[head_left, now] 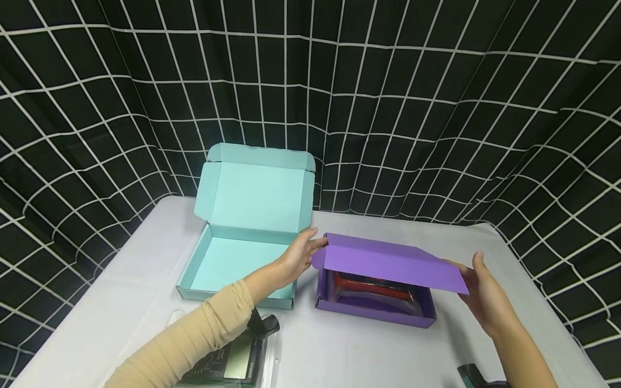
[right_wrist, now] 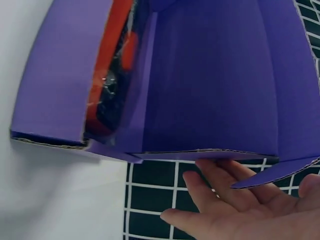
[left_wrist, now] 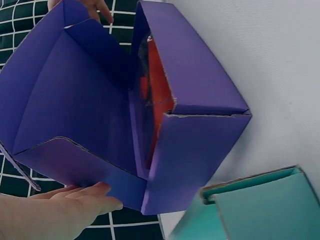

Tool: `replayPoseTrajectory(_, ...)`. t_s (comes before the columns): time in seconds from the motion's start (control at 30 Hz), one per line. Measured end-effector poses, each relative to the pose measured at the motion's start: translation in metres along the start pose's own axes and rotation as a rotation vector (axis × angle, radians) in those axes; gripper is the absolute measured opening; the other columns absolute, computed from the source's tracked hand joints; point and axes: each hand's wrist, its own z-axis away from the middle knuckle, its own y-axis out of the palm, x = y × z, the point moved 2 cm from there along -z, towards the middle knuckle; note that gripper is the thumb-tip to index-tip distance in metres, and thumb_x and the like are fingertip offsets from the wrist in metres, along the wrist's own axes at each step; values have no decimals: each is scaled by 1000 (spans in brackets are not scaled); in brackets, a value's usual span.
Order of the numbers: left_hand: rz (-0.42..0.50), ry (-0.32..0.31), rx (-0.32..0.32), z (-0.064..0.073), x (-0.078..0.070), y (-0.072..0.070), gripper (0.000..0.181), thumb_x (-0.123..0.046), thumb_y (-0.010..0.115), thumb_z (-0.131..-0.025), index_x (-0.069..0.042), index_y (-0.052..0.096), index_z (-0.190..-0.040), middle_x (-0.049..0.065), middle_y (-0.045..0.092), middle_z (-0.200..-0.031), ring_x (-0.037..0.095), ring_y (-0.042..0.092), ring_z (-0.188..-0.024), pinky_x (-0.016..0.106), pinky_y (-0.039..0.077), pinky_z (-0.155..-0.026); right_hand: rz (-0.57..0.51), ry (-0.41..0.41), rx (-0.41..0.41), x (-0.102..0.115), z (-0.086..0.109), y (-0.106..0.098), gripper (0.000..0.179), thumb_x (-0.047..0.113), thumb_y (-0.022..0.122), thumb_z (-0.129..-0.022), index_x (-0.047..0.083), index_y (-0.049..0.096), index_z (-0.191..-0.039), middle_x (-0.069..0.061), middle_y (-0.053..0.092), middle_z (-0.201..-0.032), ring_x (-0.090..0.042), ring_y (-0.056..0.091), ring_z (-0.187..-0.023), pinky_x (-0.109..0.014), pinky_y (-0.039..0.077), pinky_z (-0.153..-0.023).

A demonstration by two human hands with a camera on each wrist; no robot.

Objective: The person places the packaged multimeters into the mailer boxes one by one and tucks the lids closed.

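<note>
A purple cardboard box (head_left: 373,317) stands on the white table with its lid (head_left: 388,264) partly lowered over it. Inside lies a red and dark item (head_left: 373,288) in clear plastic; its kind cannot be made out under the lid. My left hand (head_left: 293,256) has its fingers against the lid's left side flap (left_wrist: 85,160). At the other end, my right hand (head_left: 485,302) touches the right side of the lid, its fingers spread along the flap's outer face in the right wrist view.
Left of the purple box, a teal box (head_left: 262,199) stands with its lid raised. Beneath my left forearm lies a clear plastic package with a dark, calculator-like device (head_left: 237,358), partly hidden. A black curtain with white grid lines (head_left: 388,108) surrounds the white table (head_left: 349,355).
</note>
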Motion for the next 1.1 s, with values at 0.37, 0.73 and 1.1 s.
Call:
replayPoseTrajectory(0.37, -39, -13, 41, 3, 9, -5, 72, -43, 14, -102, 10, 22, -149, 28, 17, -156, 41, 14, -145, 49, 4, -119, 34, -39, 59, -15, 9, 4, 58, 45, 5, -103, 42, 61, -118, 17, 64, -117, 6, 55, -109, -7, 42, -86)
replayPoseTrajectory(0.73, -107, -35, 31, 4, 20, -4, 69, -39, 19, -102, 15, 24, -146, 30, 20, -154, 43, 18, -143, 51, 5, -118, 114, 21, 8, -31, 19, 5, 64, 44, 3, -104, 22, 54, -135, 26, 58, -121, 15, 48, -112, -6, 39, -86)
replayPoseTrajectory(1.1, -100, -37, 23, 6, 30, 0, 70, -38, 21, -102, 16, 21, -146, 32, 18, -153, 45, 16, -143, 52, 7, -118, 208, 194, -107, -41, 26, 16, 75, 46, 8, -105, -15, 19, -147, 28, 54, -117, 13, 51, -102, -14, 48, -81)
